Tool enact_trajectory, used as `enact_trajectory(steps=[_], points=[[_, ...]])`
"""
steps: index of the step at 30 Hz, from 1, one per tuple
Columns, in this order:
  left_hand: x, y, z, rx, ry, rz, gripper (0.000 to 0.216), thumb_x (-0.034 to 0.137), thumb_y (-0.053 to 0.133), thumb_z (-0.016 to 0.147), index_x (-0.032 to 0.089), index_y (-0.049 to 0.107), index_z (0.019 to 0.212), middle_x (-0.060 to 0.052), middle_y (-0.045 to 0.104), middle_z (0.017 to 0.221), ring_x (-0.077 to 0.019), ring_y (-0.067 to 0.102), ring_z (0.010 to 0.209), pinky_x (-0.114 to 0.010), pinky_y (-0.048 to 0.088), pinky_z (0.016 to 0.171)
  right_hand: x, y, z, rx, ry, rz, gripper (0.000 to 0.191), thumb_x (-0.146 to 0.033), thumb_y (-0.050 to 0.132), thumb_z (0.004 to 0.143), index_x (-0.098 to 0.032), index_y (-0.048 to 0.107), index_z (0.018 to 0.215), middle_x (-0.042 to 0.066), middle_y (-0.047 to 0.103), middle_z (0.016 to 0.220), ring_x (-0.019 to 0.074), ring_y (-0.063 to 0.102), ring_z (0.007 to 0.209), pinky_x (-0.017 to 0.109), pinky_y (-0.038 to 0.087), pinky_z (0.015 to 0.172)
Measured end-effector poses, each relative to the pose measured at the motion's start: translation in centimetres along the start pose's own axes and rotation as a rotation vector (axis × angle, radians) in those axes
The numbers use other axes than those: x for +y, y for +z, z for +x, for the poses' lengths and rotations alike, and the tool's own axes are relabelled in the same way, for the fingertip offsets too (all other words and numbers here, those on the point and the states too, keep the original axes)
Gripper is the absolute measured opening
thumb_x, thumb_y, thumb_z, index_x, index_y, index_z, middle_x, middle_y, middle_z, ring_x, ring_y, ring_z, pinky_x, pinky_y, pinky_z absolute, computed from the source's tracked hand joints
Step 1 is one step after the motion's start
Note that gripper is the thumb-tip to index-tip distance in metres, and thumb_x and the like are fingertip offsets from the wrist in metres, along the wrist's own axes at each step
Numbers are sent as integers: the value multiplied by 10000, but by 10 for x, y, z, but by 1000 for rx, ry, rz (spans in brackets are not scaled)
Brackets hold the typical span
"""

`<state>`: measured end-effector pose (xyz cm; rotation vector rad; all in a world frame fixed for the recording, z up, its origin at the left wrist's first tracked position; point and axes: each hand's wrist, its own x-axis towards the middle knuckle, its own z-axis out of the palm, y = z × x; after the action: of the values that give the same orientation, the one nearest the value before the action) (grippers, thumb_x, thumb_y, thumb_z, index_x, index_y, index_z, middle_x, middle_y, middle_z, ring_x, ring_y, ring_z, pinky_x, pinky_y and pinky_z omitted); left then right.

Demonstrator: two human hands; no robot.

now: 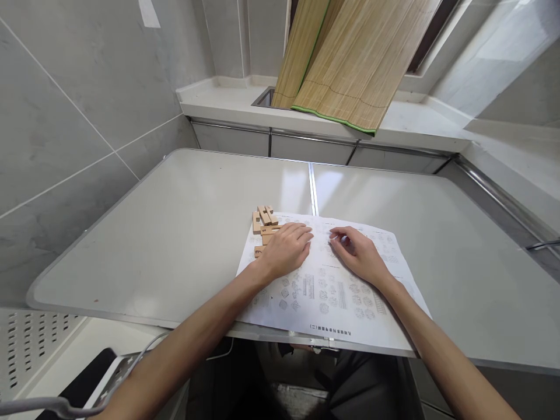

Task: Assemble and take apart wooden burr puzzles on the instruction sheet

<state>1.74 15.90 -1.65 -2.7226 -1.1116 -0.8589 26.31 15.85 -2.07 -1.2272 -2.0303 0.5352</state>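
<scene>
A white printed sheet [284, 324] with rows of small diagrams lies on the table. Several notched wooden puzzle pieces [256, 223], some with dark marks, are grouped at its upper left corner. My left hand [289, 248] rests palm down on the sheet, right beside the wooden pieces and partly covering some of them. Its fingers are stretched out toward the right. Across a small gap, my right hand [356, 254] rests on the sheet with loosely curved fingers, the thumb apart from them and nothing visible between. What lies beneath either palm is hidden.
The pale folding table [175, 233] has a metal seam [313, 189] down its middle. Behind it, a bamboo blind [350, 64] hangs over a white counter [227, 102]. A grey cable [144, 353] and a dark device [83, 379] are at lower left.
</scene>
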Motion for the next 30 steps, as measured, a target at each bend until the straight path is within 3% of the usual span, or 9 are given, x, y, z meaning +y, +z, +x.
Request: enact_trajectory(steps=[6,30], points=[[8,-6,3,-92,190,-129,219,112,504,1007,153,711,1066,-84,773,1099,-240,685,1050,-408,548,938,0,0,0,-3,10,6,227,-419,566,1040,-276,649,1195,67,733,1081,247,665,894,417,559,801],[8,-8,3,-150,122,-150,240,130,479,1014,180,713,1040,-85,763,1073,-229,679,1002,-396,539,906,1,-1,0,-13,-6,-10,212,-430,549,1047,-270,662,1126,80,731,1090,252,668,888,427,571,786]])
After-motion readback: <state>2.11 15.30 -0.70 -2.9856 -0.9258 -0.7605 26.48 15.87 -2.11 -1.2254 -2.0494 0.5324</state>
